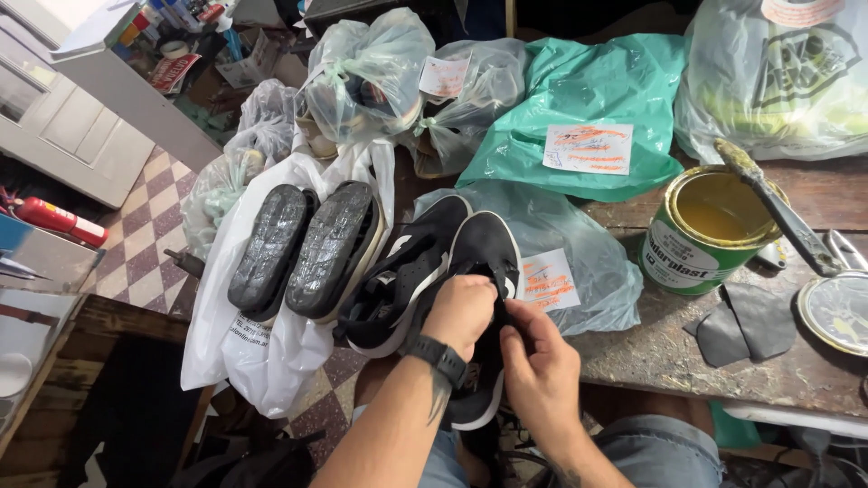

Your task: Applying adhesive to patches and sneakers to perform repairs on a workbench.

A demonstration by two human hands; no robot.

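Both hands are working at the bottom of the view, just above the knees in blue jeans [660, 447]. Left hand [461, 312], with a black watch [438, 357] on its wrist, is curling around the tongue and collar of a black sneaker [484, 248], its fingers closed together over the upper. Right hand [542, 366] is coming in from below, its fingertips pinched on the dark material at the sneaker's opening, though what exactly they are gripping is hidden behind the left hand. Judging from this, the work on the shoe is looking to be at an early, handling stage: the sneaker is being held and picked at, and nothing is showing as glued or taken apart.

That sneaker is lying toe-away at the near edge of the wooden workbench [687, 348], partly hanging off it toward the lap. It is black cloth with a white sole rim and a white side stripe. Its twin, the second sneaker [398, 271], is lying touching it on the left. Further left, a pair of shoes turned sole-up [303, 248] is resting on a white plastic bag [244, 348]. An open green tin of yellow glue [710, 230] is standing to the right with a brush [778, 208] laid across its rim, the lid [836, 312] just beside it. Tied plastic bags with paper tags, one green bag [588, 99] among them, are crowding the far side
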